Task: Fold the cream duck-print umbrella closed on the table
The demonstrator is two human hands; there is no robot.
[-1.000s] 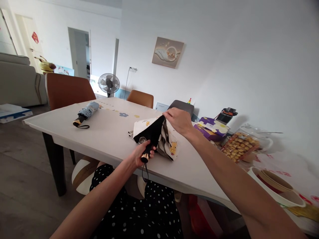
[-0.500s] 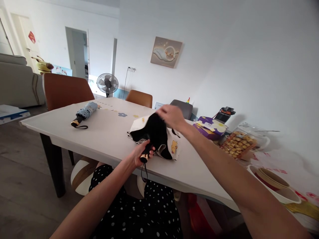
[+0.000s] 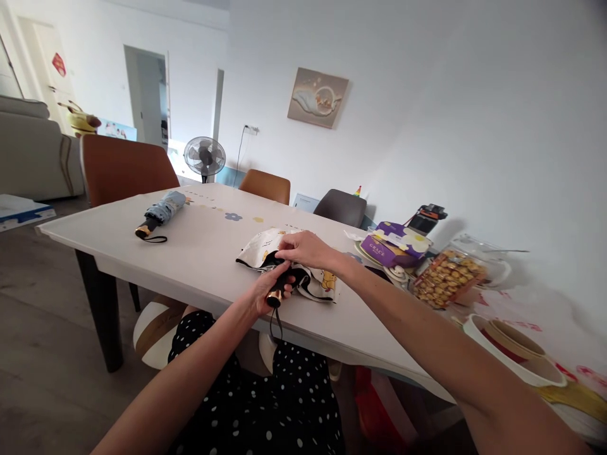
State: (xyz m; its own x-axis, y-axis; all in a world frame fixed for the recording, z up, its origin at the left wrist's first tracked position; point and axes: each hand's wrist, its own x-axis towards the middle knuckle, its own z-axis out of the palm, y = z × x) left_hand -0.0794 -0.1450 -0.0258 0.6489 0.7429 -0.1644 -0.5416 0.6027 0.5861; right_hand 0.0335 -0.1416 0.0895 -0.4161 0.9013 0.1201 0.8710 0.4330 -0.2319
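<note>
From here I can read GRACE on the purple box (image 3: 396,245). The lettering on the table (image 3: 199,253), the red door sign (image 3: 59,64) and the print on the plastic bag (image 3: 545,316) are too small or blurred for me.

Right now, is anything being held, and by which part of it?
The left hand holds the cream fabric umbrella with yellow prints by its black, gold-trimmed handle. The right hand is at its canopy; whether it grips cannot be told.
</note>
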